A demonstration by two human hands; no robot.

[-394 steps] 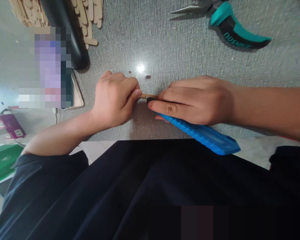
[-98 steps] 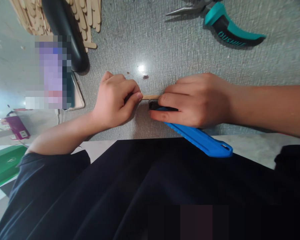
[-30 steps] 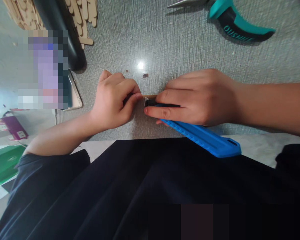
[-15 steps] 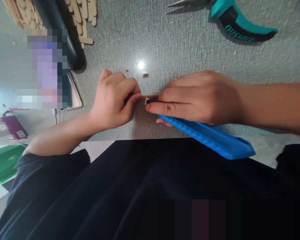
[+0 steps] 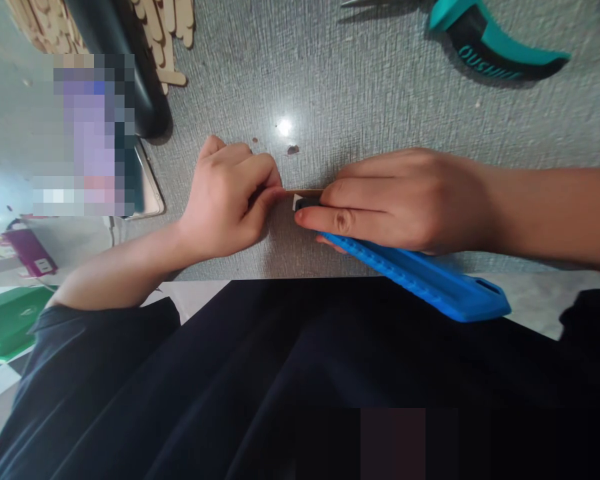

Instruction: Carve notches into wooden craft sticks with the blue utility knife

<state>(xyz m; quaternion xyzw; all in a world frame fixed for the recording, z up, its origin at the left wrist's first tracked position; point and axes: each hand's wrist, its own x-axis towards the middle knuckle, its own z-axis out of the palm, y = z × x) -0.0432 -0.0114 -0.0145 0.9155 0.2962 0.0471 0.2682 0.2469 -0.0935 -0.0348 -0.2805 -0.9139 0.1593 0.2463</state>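
My left hand (image 5: 230, 197) is curled closed and pinches one end of a thin wooden stick (image 5: 307, 193) that lies flat on the grey textured table (image 5: 360, 113). My right hand (image 5: 400, 200) is wrapped round a blue utility knife (image 5: 430, 280). The knife's black tip with a short blade sits against the stick right beside my left fingertips. Most of the stick is hidden under my right fingers. The knife's handle points back toward my body, over the table's near edge.
Teal-and-black pliers (image 5: 495, 50) lie at the far right of the table. A pile of wooden craft sticks (image 5: 173, 30) and a black cylinder (image 5: 130, 73) sit at the far left. A green box (image 5: 5, 323) and purple item (image 5: 30, 250) lie beyond the table's left edge.
My right hand has shifted the knife back and forth by small amounts along the stick, and the handle has tilted a little. My left hand has stayed in place, pinching the stick.
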